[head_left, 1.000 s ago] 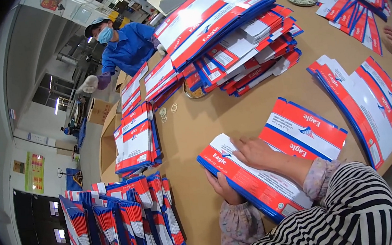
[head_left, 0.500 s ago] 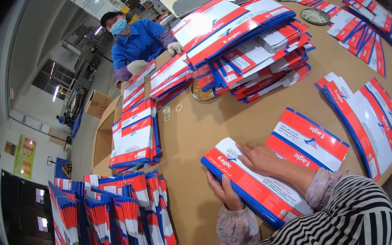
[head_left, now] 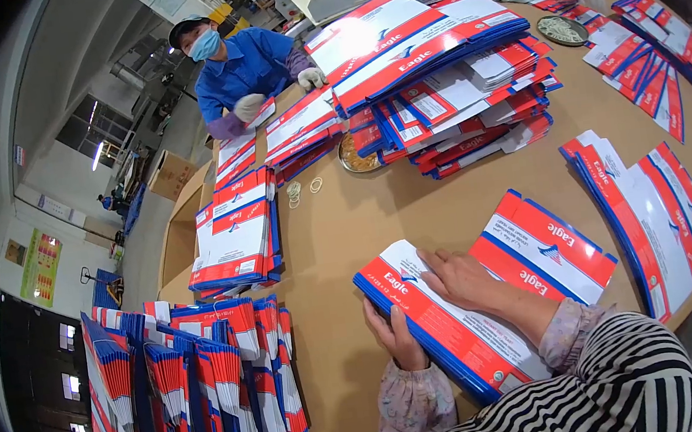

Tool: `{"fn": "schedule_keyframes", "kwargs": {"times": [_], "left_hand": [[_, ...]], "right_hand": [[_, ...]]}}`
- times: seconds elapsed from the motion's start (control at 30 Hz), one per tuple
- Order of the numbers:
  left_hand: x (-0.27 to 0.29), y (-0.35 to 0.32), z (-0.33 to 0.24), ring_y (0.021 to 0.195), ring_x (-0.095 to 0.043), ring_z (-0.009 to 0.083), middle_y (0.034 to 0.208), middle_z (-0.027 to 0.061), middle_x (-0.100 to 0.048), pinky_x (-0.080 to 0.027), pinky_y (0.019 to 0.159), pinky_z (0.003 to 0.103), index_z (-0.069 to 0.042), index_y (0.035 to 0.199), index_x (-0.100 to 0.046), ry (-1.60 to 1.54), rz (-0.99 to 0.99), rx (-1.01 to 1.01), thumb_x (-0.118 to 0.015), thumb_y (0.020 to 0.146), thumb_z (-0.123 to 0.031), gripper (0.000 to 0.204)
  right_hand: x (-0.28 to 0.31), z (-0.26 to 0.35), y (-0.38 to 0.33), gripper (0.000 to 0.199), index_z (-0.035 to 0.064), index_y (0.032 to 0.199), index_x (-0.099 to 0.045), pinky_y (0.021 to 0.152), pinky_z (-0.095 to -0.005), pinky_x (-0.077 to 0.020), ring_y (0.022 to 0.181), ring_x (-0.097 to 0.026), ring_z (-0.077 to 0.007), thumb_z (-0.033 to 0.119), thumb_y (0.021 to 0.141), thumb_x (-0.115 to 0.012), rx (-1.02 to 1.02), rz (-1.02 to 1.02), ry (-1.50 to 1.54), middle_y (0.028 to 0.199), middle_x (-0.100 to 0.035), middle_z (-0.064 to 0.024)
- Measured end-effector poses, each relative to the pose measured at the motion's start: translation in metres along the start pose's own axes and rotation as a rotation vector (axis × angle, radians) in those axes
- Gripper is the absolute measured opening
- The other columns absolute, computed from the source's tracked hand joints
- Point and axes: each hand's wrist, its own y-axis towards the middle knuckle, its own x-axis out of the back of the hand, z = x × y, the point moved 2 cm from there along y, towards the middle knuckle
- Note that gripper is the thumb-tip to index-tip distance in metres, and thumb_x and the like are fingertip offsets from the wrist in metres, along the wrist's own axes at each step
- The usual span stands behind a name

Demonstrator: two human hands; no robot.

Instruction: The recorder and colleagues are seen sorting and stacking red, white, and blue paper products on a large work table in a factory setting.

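The right hand [head_left: 466,281] lies flat on top of a small stack of folded paper bags [head_left: 446,325], fingers together and stretched out, pressing the glossy top sheet down. The left hand [head_left: 397,337] grips the stack's near long edge, fingers curled up over the blue rim and the thumb underneath (the thumb itself is hidden), so the stack is clamped between both hands. That stack sits on the brown table [head_left: 347,224], at its near edge, right in front of the person.

Just right of the stack, almost touching it, lies a second flat bundle [head_left: 544,248] of the same bags: white faces with red bands and blue borders, smooth and shiny, square-cornered. Further right of the stack a fanned row of bags [head_left: 653,217] spreads toward the table's edge. Behind the stack, well apart, a tall loose heap [head_left: 441,75] of the same bags covers the middle of the table, with a few rubber bands [head_left: 301,190] and a round metal dish [head_left: 353,156] left of the heap.

Left of the stack, below the table edge, many bundles stand on end in tight rows [head_left: 195,390], which I judge to be finished work; the big heap suggests plenty is left. The stack in hand looks squared but shows no band yet. A co-worker in blue [head_left: 246,73] handles bags at the table's far side.
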Motion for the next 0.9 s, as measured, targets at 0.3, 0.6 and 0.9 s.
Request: {"fn": "schedule_keyframes", "kwargs": {"times": [0.3,0.6,0.9], "left_hand": [[-0.0026,-0.0006,-0.0043,0.126,-0.037,0.0243,0.141,0.0165,-0.034,-0.028,0.108,0.038,0.004,0.142,-0.023,-0.036,0.002,0.058,-0.048,0.094,-0.016,0.058],[-0.0007,-0.0014,-0.0050,0.126,-0.037,0.0247,0.141,0.0163,-0.034,-0.027,0.108,0.038,0.003,0.142,-0.024,-0.030,0.014,0.025,-0.048,0.094,-0.016,0.058],[0.0015,-0.0001,-0.0007,0.126,-0.037,0.0249,0.140,0.0163,-0.035,-0.027,0.108,0.038,0.003,0.142,-0.025,0.003,0.003,0.004,-0.048,0.094,-0.016,0.057]], "right_hand": [[-0.0005,-0.0004,0.0010,0.047,-0.0041,0.124,-0.049,0.069,-0.0476,-0.0506,0.077,-0.063,-0.0401,0.030,0.092,-0.049,-0.015,0.019,-0.009,0.089,-0.061,-0.0242],[-0.0053,-0.0012,-0.0005,0.047,-0.0037,0.126,-0.048,0.071,-0.0469,-0.0509,0.079,-0.063,-0.0397,0.031,0.093,-0.048,0.004,-0.005,-0.051,0.091,-0.062,-0.0236],[-0.0010,0.0015,0.0007,0.047,-0.0035,0.126,-0.048,0.072,-0.0470,-0.0507,0.079,-0.063,-0.0397,0.030,0.093,-0.048,-0.021,0.032,-0.038,0.092,-0.062,-0.0236]]}}
